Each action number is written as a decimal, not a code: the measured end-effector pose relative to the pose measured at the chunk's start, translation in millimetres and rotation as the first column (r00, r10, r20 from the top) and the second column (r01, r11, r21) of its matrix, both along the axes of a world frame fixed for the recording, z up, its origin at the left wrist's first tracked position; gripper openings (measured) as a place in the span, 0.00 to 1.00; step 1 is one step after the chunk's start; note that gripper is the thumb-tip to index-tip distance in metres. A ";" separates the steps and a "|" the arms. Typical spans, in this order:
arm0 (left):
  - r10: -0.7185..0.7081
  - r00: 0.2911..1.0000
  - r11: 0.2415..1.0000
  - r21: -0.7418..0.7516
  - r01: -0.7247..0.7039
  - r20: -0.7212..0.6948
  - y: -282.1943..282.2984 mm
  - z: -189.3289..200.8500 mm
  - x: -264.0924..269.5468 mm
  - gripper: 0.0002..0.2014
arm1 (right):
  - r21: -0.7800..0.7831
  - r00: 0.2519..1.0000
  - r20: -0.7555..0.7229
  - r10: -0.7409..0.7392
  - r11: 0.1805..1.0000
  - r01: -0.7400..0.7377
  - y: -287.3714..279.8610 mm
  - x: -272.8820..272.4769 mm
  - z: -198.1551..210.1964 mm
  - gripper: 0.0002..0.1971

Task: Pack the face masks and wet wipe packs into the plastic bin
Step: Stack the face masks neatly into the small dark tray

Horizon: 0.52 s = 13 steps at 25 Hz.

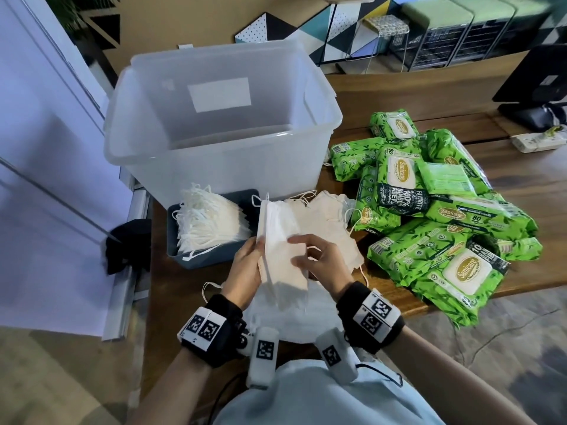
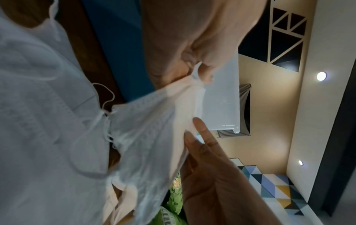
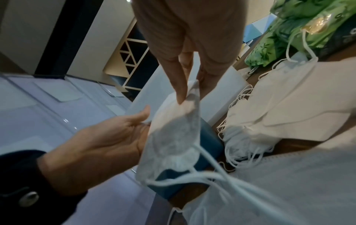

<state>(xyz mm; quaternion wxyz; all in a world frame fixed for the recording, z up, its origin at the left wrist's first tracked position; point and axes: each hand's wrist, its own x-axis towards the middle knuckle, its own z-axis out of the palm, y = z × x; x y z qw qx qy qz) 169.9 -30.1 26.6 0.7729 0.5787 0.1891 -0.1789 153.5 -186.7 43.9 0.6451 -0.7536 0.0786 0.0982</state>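
Both hands, the left hand (image 1: 245, 265) and right hand (image 1: 319, 259), are holding a stack of face masks (image 1: 282, 240) above the bench (image 1: 521, 185), each grip closing on an edge; squaring it before lifting toward the plastic bin (image 1: 221, 154) at twelve o'clock is advisable.

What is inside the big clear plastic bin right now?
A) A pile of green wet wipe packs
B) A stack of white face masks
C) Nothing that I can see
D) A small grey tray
C: the head view looks into the clear plastic bin and shows only bare walls and floor, while the wet wipe packs lie on the table and the masks in the grey tray stand outside it.
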 end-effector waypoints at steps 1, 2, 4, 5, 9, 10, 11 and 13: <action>0.016 0.999 0.999 -0.048 -0.018 -0.044 -1.1 1.5 -1.2 0.16 | -0.073 1.000 0.020 0.018 0.997 -0.017 2.1 0.9 -6.0 0.19; 0.016 0.998 0.997 -0.074 -0.020 -0.061 -1.0 1.1 -2.1 0.18 | -0.120 0.999 0.038 0.038 0.992 -0.033 4.4 2.1 -9.0 0.20; -0.020 0.999 0.999 -0.029 0.019 -0.032 -0.5 1.5 -4.0 0.17 | -0.190 0.995 0.068 0.079 0.980 -0.065 8.0 4.8 -9.8 0.21; -0.039 0.999 0.999 0.019 0.039 -0.006 -0.1 1.1 -5.0 0.17 | -0.221 0.992 0.081 0.101 0.972 -0.081 9.7 6.0 -9.3 0.21; -0.061 0.996 0.983 0.175 0.050 0.059 2.1 -5.1 -7.0 0.17 | -0.296 0.977 0.103 0.189 0.943 -0.152 17.0 8.6 -6.2 0.21; -0.068 0.996 0.978 0.202 0.054 0.065 2.1 -6.1 -7.7 0.17 | -0.320 0.970 0.103 0.220 0.931 -0.177 18.2 9.3 -5.3 0.21; -0.071 0.995 0.975 0.216 0.055 0.066 2.6 -6.0 -8.7 0.17 | -0.342 0.963 0.104 0.249 0.918 -0.201 17.9 10.6 -4.0 0.21; -0.039 0.996 0.973 0.231 0.020 0.076 11.6 -0.3 -11.6 0.16 | -0.350 0.957 0.129 0.259 0.915 -0.200 11.7 14.1 -0.8 0.20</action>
